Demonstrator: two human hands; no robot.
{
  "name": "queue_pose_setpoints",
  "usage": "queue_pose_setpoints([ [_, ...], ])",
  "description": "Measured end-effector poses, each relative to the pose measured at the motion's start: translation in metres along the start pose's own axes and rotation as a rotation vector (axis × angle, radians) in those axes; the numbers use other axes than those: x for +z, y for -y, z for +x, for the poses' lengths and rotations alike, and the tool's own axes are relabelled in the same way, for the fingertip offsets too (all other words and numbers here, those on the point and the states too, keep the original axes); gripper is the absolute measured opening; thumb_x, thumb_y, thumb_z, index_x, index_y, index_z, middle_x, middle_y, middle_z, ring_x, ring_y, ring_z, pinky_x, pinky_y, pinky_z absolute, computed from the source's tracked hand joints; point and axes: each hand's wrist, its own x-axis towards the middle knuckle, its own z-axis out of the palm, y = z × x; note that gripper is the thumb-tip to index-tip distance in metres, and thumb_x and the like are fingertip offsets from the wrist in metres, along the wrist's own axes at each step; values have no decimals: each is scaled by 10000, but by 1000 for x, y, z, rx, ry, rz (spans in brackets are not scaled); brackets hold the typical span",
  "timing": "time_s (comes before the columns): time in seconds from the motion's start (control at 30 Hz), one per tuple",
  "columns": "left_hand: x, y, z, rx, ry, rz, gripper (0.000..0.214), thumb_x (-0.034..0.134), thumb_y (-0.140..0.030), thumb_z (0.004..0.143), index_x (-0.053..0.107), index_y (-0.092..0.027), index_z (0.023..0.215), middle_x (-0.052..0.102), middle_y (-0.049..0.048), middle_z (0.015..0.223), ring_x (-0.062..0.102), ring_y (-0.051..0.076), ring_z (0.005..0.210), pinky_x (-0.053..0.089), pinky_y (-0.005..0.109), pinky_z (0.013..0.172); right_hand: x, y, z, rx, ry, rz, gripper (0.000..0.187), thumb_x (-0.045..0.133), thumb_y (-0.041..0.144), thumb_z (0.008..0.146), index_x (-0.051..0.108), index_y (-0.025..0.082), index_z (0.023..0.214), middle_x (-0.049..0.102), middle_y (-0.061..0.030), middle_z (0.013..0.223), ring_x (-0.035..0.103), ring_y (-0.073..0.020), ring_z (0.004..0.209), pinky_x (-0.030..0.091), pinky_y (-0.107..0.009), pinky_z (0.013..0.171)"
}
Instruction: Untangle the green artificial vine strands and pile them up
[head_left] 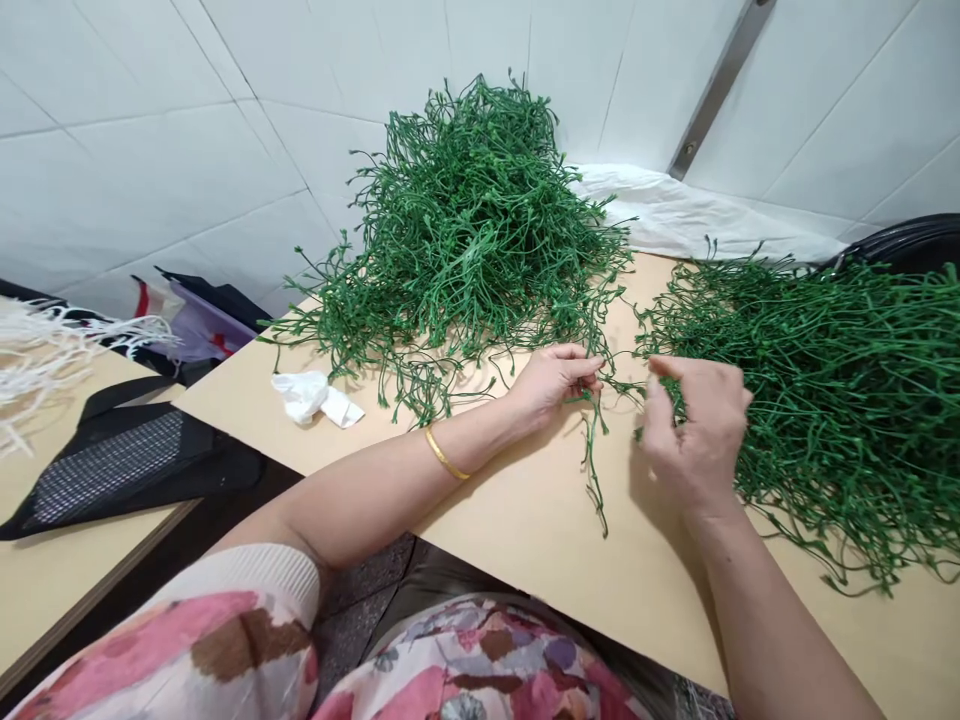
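Note:
My left hand [559, 388] pinches thin green artificial stems [595, 480] between thumb and fingers, just above the table. One piece hangs down from it toward the table's front edge. To its right is my right hand [694, 425], fingers curled and thumb near the index fingertip. Green strands run between the two hands; whether the right fingers grip one is hidden. Behind my left hand rises a tall tangled heap of green stems [480, 220] with small budded tips. A second heap of green stems [840, 400] spreads beside and behind my right hand.
A crumpled white tissue [307, 397] lies on the pale table [510, 510]. White cloth [690, 215] runs along the tiled wall. A black round object [911, 240] sits at the back right. At left, another table carries white strands [67, 340] and a black mesh item [112, 465].

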Motion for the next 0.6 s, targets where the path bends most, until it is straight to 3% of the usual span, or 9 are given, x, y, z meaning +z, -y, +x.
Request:
queue_pose_setpoints([
  [0.17,0,0,-1,-2,-10,50,173,633,-157,672,483,-135,588,504,-26,535,494,62,494,407,212,541,19,2,-6,58,216,-42,177,503,327,808,581,190,890,632,-64,856,482,-232,872,303,-373,762],
  [0.33,-1,3,0,33,33,60,183,622,-139,668,471,-134,566,498,-31,517,469,53,460,377,192,498,24,4,-6,37,316,-84,194,434,317,853,581,200,803,619,-47,770,449,-209,795,266,-357,725],
  [0.5,5,4,-1,51,9,119,237,578,-88,683,420,-131,511,452,-36,461,416,36,409,317,164,435,23,7,-4,-126,304,-165,227,410,248,854,517,187,663,581,-40,674,417,-194,757,241,-358,726],
  [0.6,6,3,6,45,-102,53,233,518,-71,725,404,-139,534,437,-38,443,408,40,389,324,162,425,16,19,-4,-326,302,-78,227,434,214,825,472,182,603,551,-21,609,411,-175,726,245,-356,743],
])
